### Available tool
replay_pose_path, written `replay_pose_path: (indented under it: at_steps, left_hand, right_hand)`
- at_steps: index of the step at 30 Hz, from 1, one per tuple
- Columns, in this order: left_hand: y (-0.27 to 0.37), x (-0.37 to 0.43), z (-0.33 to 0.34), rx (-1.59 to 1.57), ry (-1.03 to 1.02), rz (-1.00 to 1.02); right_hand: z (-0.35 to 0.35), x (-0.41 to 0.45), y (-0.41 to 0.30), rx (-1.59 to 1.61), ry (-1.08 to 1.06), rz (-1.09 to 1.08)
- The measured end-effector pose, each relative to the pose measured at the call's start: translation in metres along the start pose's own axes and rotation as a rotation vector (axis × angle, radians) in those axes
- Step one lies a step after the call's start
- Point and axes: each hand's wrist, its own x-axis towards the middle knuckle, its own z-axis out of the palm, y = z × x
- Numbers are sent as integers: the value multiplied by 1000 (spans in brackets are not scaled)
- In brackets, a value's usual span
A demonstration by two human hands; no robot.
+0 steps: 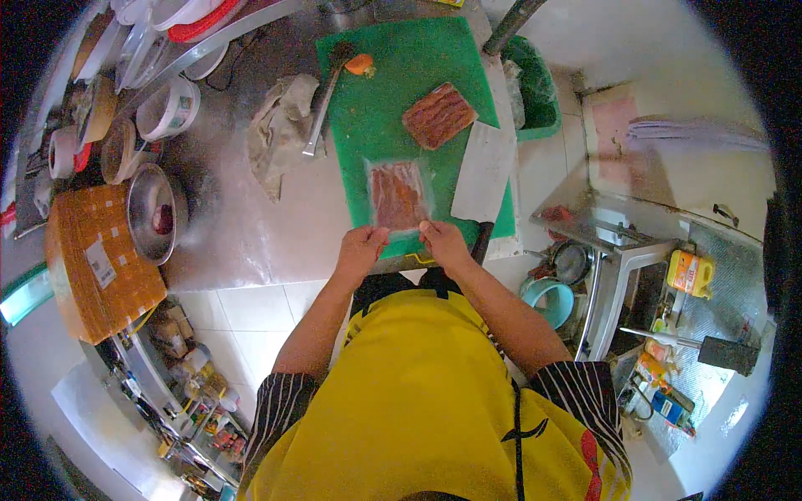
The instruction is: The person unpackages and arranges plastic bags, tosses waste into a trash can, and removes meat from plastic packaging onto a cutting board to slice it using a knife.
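Between my two hands is a clear plastic pack of reddish-brown meat strips (398,194), over the near part of a green cutting board (382,94). My left hand (362,249) pinches the pack's near left corner. The near right corner is pinched by my right hand (446,245). Farther up the board lies a second slab of meat strips (440,116). A cleaver (481,172) rests at the board's right side, its broad blade touching or close to that slab and its dark handle beside my right hand. At the far left of the board is an orange carrot piece (359,64).
Left of the board lie a crumpled cloth (285,125) and a long-handled metal utensil (322,116). A metal bowl (150,213) and a cardboard box (103,263) stand farther left on the steel counter (232,213). A green bin (542,94) is beyond the board's right edge.
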Motion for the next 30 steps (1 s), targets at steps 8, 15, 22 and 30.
replay_pose_path:
  at_steps: [8,15,22,30]
  left_hand:
    - [0,10,-3,-416,6,-115]
    - [-1,2,1,167,144,131]
    - [1,6,-3,-961,-36,-85]
    - [-15,18,-23,-807,-118,-84]
  right_hand:
    - [-6,-10,-39,829,-180,521]
    - [-11,-8,-39,-10,53,38]
    - [-6,-25,-64,939,-158,428]
    - [-25,-22,-75,788,-334,396]
